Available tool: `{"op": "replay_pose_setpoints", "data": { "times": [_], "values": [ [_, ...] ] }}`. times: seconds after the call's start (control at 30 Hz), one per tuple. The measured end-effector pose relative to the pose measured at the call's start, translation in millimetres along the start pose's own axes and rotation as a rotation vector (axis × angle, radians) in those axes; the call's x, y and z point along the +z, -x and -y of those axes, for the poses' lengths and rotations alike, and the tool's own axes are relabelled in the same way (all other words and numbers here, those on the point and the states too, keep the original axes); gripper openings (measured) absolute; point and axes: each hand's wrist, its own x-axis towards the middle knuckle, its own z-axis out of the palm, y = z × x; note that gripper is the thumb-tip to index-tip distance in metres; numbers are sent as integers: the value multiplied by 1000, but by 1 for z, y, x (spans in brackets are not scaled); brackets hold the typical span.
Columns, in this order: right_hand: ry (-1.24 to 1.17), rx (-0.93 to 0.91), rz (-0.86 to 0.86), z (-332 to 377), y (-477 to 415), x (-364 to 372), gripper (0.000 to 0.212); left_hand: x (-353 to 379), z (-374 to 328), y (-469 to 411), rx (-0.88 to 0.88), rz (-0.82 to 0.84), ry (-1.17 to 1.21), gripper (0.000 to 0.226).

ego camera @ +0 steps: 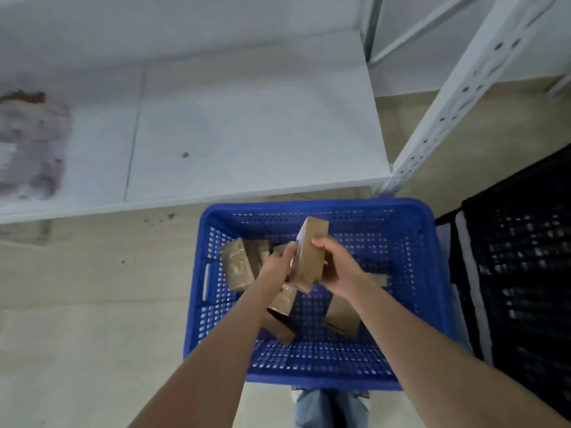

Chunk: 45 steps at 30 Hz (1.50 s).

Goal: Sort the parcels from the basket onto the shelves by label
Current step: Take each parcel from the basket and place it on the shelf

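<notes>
A blue plastic basket [210, 304] stands on the floor in front of me, holding several brown cardboard parcels [236, 264]. Both hands hold one long brown parcel [310, 248] upright above the basket's middle. My left hand [278, 264] grips its left side and my right hand [336, 267] wraps its right side. The label on the parcel is too blurred to read. A white shelf [247, 134] runs low just beyond the basket.
A white perforated shelf post [454, 103] rises at the right of the shelf. A black crate [525, 257] stands to the right of the basket. A blurred pale parcel [31, 143] lies on the shelf's far left. Beige floor lies to the left.
</notes>
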Motion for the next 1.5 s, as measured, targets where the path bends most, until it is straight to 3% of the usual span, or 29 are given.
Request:
{"op": "replay_pose_setpoints", "data": {
  "times": [0.07,0.17,0.33,0.53,0.63,0.8,1.03,1.2,1.33,1.4,1.5],
  "values": [
    [-1,41,17,24,34,27,37,-23,-24,41,-25,63,171,42],
    [99,4,-1,60,85,63,35,-58,-53,96,120,76,250,30],
    [258,-36,61,112,170,109,29,-106,-95,175,238,-48,228,51],
    [423,-177,5,163,246,156,31,-144,-144,261,361,-198,302,67],
    [511,-239,5,188,281,175,29,-161,-163,298,432,-201,325,57],
    [398,-275,64,218,326,197,16,-181,-188,346,513,-227,322,31],
    [421,-289,104,239,364,214,12,-208,-224,387,653,-348,394,43],
    [292,-365,109,246,375,232,14,-215,-231,403,612,-295,474,38],
    [309,-310,187,247,380,240,26,-217,-228,407,554,-297,574,33],
    [351,-371,140,249,381,242,29,-219,-226,409,514,-293,501,42],
    [454,-486,44,256,386,245,25,-226,-222,410,558,-380,180,73]
  ]
}}
